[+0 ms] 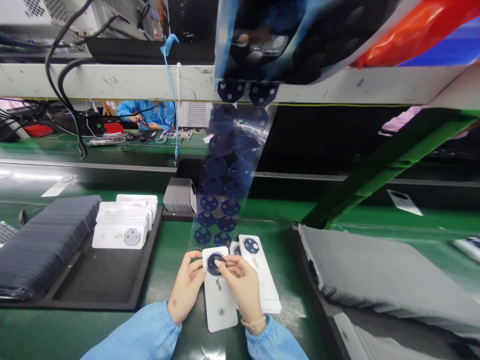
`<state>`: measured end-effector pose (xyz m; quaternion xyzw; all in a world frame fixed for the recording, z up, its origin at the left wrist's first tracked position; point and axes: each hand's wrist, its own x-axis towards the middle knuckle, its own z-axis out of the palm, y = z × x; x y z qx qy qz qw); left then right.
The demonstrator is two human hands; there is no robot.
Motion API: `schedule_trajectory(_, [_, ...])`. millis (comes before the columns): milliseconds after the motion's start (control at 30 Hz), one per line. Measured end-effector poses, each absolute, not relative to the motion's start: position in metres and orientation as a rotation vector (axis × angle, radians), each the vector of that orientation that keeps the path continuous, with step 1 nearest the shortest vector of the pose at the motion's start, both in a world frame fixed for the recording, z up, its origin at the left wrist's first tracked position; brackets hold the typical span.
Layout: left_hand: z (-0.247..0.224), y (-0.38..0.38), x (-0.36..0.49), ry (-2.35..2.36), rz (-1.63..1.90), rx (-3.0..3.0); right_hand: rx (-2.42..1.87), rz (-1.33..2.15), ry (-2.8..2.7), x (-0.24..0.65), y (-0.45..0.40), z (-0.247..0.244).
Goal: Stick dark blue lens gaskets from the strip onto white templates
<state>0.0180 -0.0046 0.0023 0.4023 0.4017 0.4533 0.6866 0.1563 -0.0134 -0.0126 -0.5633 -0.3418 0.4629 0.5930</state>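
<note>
Green table (163,270): beneath both hands
White rectangular panel (220,305): between the hands, beside stacked white panels (263,280)
Left hand (188,282): fingers against panel's left edge; cannot tell if clamped
Right hand (244,284): fingers clamped on dark-blue round disc (212,265)
Disc: at panel's upper end

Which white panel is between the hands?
The white panel with the right hand at its dark disc and the left hand at its left edge; the overlapping panels lie to its right.
</note>
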Motion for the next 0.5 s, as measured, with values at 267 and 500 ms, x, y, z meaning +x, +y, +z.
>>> schedule_trajectory(267, [-0.0001,-0.0055,0.0182,0.904,1.033,0.917,-1.329,1.015,-0.835,0.1542,-0.0144,-0.0107])
schedule_trajectory(500, [-0.0004,-0.0072,0.0196,0.906,1.059,0.915,-1.359,0.991,-0.885,0.1530,-0.0146,-0.0163])
